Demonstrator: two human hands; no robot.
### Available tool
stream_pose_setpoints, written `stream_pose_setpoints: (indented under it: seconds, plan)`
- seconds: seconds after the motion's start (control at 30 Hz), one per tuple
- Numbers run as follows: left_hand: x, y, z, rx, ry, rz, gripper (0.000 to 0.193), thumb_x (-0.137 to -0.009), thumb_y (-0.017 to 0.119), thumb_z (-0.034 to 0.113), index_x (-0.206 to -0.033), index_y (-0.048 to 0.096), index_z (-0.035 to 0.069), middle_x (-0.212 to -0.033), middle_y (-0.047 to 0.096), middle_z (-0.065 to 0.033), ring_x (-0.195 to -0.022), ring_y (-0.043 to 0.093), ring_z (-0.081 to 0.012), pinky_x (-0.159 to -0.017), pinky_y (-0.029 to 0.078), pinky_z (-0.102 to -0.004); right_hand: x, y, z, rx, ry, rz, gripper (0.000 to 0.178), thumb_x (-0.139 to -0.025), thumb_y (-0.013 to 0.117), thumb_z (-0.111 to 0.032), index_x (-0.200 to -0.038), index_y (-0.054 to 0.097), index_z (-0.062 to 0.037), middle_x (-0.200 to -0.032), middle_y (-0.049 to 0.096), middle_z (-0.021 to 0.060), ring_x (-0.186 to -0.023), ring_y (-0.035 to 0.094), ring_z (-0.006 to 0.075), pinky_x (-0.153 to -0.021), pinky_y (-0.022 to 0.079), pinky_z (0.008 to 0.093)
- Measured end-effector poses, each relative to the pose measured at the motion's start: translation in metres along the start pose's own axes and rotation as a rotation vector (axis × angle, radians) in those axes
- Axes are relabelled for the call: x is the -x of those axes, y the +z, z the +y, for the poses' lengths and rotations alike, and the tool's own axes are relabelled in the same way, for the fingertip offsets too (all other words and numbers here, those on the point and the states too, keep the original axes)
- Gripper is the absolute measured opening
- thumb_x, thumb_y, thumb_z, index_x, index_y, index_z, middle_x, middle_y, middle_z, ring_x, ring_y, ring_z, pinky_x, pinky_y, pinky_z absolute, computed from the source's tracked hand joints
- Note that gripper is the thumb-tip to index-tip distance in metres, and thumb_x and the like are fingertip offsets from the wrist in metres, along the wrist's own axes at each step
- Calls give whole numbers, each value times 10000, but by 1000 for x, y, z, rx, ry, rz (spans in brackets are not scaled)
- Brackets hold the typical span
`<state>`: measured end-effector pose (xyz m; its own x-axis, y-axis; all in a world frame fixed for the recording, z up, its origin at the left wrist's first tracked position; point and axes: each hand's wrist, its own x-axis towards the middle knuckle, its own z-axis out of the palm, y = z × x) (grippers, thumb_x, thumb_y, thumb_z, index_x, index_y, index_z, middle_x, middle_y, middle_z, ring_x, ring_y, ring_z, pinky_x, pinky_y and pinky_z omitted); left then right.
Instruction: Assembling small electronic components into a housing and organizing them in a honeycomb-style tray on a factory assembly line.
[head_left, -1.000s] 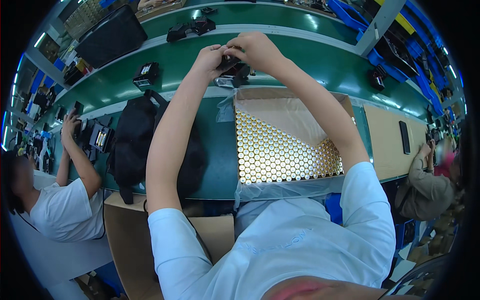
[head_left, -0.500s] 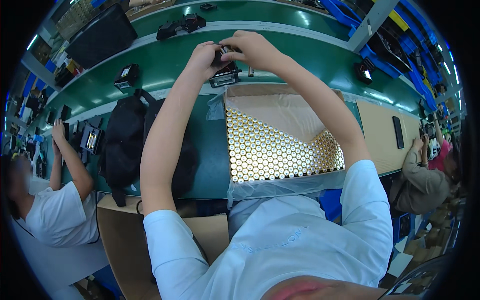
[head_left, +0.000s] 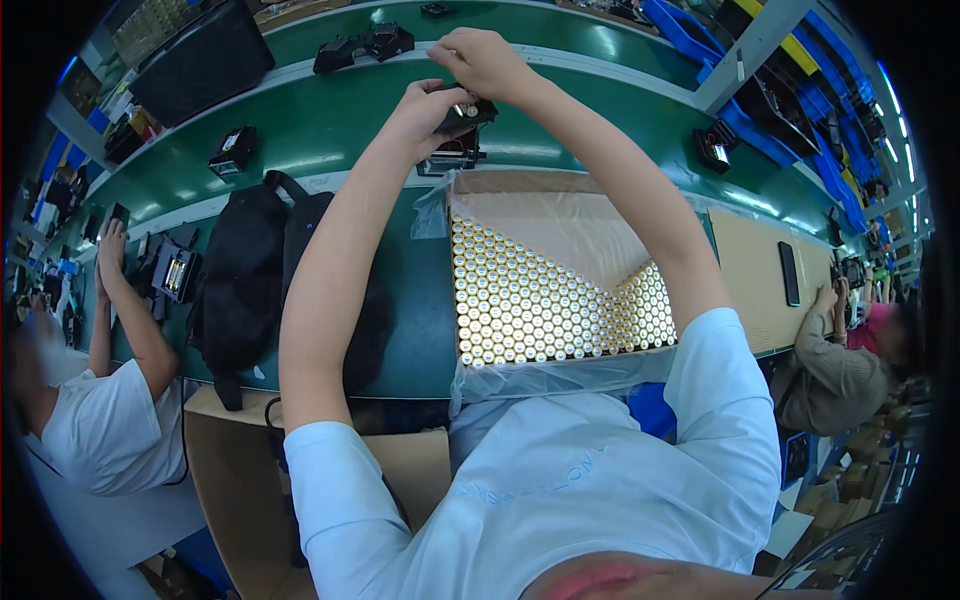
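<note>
Spanning the view from side to side, the green table is supporting the items around the hands. An open cardboard box is standing on it in front of the person, with clear film hanging over its near edge. A black bag is lying to the left of the box, partly hidden behind the left forearm. Beyond the box, the left hand is gripping a black case toward its left end, the fingers clamping on it. The right hand is hovering just beyond the case; its fingers are bending together, and the view is not showing whether anything is between them. From those fingers, the case is lying back toward the person and slightly to the right, its long axis apparently running crosswise. The left hand is making the only visible contact with it, the right hanging apart. A second black case is sitting just on the near side of the held one. Smallest of all, batteries are standing in packed rows inside the box, and battery ends are apparently showing in the held case.
</note>
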<state>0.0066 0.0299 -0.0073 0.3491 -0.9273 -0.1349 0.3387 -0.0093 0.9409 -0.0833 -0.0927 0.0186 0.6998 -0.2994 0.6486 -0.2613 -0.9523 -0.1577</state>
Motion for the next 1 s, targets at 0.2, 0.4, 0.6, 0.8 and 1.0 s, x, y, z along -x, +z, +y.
stream_pose_setpoints:
  seconds: [0.2, 0.4, 0.6, 0.8, 1.0]
  plan:
    - [-26, -28, -19, -50, -5, 90, 660, -865, 679, -17, -1419, 321, -27, -1262, 485, -272, -1094, 610, -357, -914, 583, -416, 5, -1, -7, -524, 738, -436, 236, -970, 618, -214, -1076, 732, -37, -935, 706, 114, -806, 632, 206, -729, 527, 308]
    - [-4, -1, -2, -217, 89, 193, 540, -881, 678, 37, -1356, 438, -56, -1179, 580, -265, -1022, 642, -366, -913, 561, -458, 36, 13, 5, -842, 549, -323, 444, -997, 584, -409, -1243, 693, -56, -995, 702, 180, -909, 657, 229, -832, 573, 316]
    - [8, -8, 15, -359, 228, 142, 490, -754, 752, -31, -1216, 597, -81, -1140, 648, -275, -975, 676, -356, -843, 581, -478, 33, 8, -31, -1293, 870, -243, 471, -964, 688, -125, -1419, 566, -104, -1344, 537, 200, -1196, 530, 285, -1057, 477, 388]
    - [-41, -14, -23, -33, 494, 134, 187, -721, 689, -26, -895, 629, -56, -776, 658, -133, -648, 606, -192, -594, 525, -291, 35, -2, -27, -1313, 968, -172, 461, -958, 702, -161, -1398, 580, -101, -1383, 527, 181, -1151, 555, 270, -995, 497, 386]
    - [-20, -9, -4, 39, 218, 162, 174, -723, 718, -17, -869, 632, -55, -765, 652, -128, -627, 597, -187, -572, 531, -313, 29, -6, -20, -1198, 1005, -169, 432, -962, 700, -256, -1342, 620, -68, -1262, 621, 119, -1082, 602, 228, -923, 497, 325]
